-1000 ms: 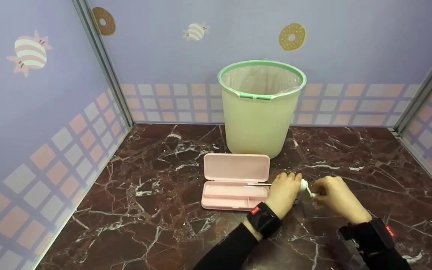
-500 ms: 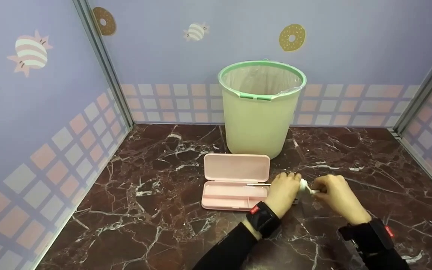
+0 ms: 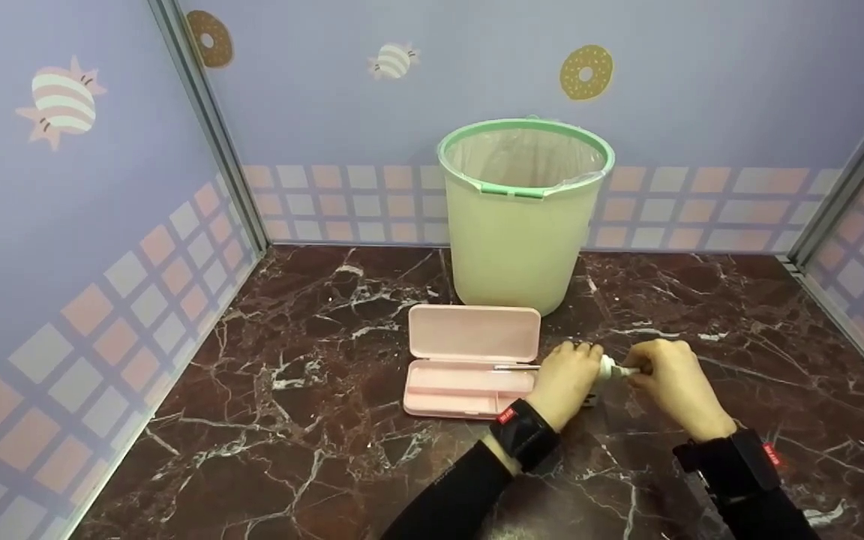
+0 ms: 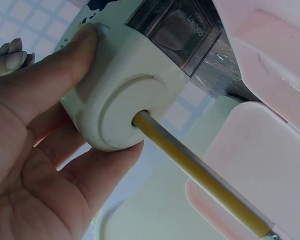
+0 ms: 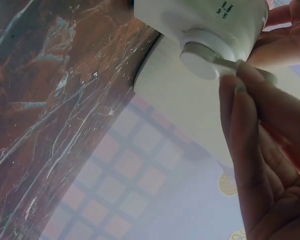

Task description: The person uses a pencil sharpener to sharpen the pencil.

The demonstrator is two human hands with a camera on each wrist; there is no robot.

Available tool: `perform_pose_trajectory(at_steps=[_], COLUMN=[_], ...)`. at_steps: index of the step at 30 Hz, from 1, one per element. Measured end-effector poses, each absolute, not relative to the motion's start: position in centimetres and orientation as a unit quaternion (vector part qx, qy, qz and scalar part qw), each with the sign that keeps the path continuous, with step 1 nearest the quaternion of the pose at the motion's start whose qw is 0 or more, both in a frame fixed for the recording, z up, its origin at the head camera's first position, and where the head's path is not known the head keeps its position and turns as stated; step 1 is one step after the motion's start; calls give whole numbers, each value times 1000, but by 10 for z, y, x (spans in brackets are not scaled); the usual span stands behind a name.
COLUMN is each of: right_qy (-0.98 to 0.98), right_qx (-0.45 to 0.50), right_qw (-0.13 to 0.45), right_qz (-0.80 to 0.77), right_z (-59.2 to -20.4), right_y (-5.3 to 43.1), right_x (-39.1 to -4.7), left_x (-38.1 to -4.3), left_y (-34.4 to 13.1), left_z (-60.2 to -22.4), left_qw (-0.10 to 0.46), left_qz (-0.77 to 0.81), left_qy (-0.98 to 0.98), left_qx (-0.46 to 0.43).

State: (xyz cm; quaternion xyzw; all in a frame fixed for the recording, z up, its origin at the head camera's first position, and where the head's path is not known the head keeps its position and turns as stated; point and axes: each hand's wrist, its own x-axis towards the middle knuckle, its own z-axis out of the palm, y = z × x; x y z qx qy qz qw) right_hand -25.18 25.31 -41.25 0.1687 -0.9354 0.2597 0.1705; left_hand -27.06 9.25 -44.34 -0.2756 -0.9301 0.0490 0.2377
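Note:
My left hand (image 3: 568, 381) grips a white crank pencil sharpener (image 4: 125, 90), thumb on one side and fingers on the other. A yellow and silver pencil (image 4: 205, 177) sticks out of the sharpener's round front hole, its far end reaching over the pink pencil case (image 3: 451, 406). On the opposite side, my right hand (image 3: 673, 382) pinches the end of the crank handle (image 5: 229, 64) between thumb and fingers. The sharpener's dark see-through shavings drawer (image 4: 182, 37) shows in the left wrist view. In the head view my left hand hides most of the sharpener.
The pencil case lies with its lid (image 3: 473, 334) raised, just left of my left hand. Behind it stands a tall pale green bin (image 3: 518, 247) with a plastic liner. Patterned panels (image 3: 312, 112) bound the dark marbled tabletop (image 3: 267, 465) at the back and sides.
My right hand has moved up slightly with the crank handle, which slanted downward before and now stands about level. My left hand keeps its hold on the sharpener.

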Motion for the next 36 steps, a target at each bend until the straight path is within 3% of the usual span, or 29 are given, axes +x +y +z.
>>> perform_pose_trajectory(at_steps=[18, 27, 36], right_qy=[-939, -946, -941], right_qx=[138, 132, 132], right_qw=[217, 188, 194], right_qz=[226, 230, 243], right_z=[-411, -415, -413], right_y=[244, 246, 247], right_x=[-276, -288, -292], left_x=[-272, -269, -271], left_y=[90, 93, 92], left_z=[-443, -446, -444], left_qw=[244, 236, 235], left_qz=[65, 66, 52], left_qy=[-926, -928, -930], left_qx=[-281, -282, -277])
